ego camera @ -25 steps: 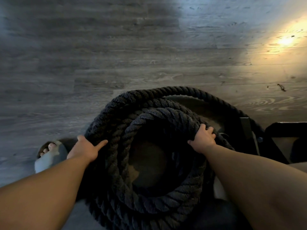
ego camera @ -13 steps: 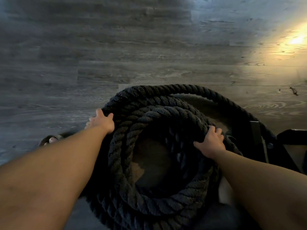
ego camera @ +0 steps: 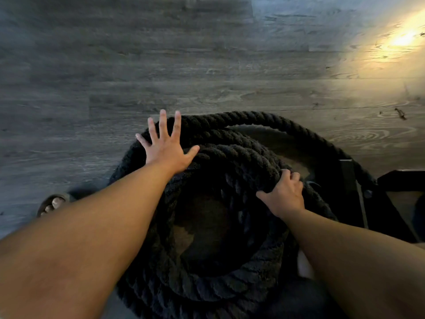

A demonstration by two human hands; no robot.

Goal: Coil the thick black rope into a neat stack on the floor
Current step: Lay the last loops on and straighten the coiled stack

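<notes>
A person's left hand [ego camera: 166, 150] spreads flat-fingered over the far rim of a thick black rope [ego camera: 207, 288] coiled on the grey plank floor [ego camera: 161, 65], while the right hand [ego camera: 284, 196] curls round the top loop.

Dim frame overall: single warm source at top right blows out as a glare patch [ego camera: 402, 39] on the floor [ego camera: 161, 65], and the planks fall off to cool grey-blue toward the left. The rope [ego camera: 230, 139] reads near-black, strand detail crushed inside the coil. Wide-angle bending at the edges; left forearm [ego camera: 80, 238] close to lens is soft.
</notes>
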